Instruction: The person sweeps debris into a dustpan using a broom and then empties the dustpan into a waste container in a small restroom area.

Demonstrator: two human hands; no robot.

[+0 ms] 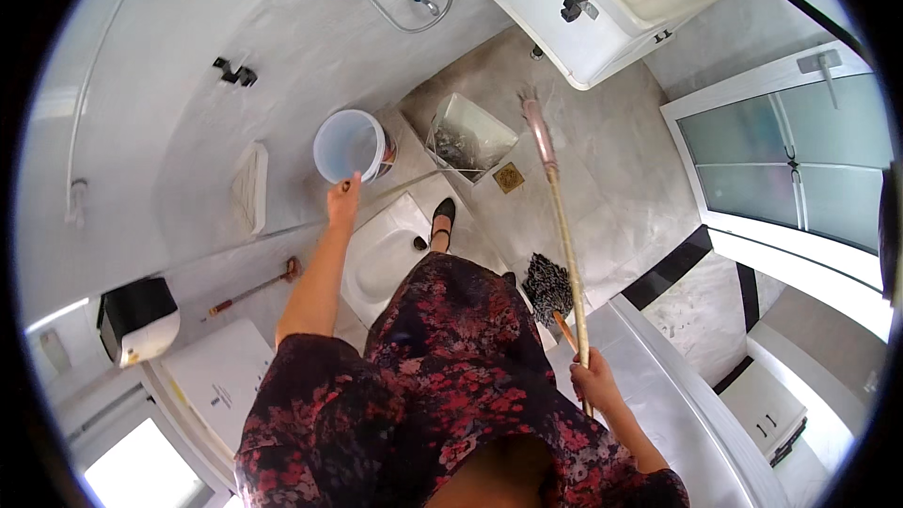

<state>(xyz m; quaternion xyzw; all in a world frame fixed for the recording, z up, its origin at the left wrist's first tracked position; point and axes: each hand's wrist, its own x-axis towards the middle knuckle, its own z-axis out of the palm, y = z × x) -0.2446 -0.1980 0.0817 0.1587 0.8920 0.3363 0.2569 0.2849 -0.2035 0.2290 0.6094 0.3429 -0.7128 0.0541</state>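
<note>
My left hand (343,206) is closed around the top of a thin handle (416,178), right beside the rim of a white plastic bucket (349,144). That handle runs down to a pale dustpan (487,128) on the floor, with dark dirt or debris inside it. In my right hand (597,382) is the yellowish stick of a broom (564,233). The broom's pink head, bristles outward, points away from me, right of the dustpan. A black-and-grey string mop (547,288) lies near my right foot, its orange handle (564,329) passing close by the broom stick.
A squat toilet pan (384,261) is set in the raised floor by my foot. Beyond the dustpan are a brass floor drain (508,178) and a white washbasin cabinet (585,21). A glazed door (783,155) stands at the right. A brush (257,287) is by the left wall.
</note>
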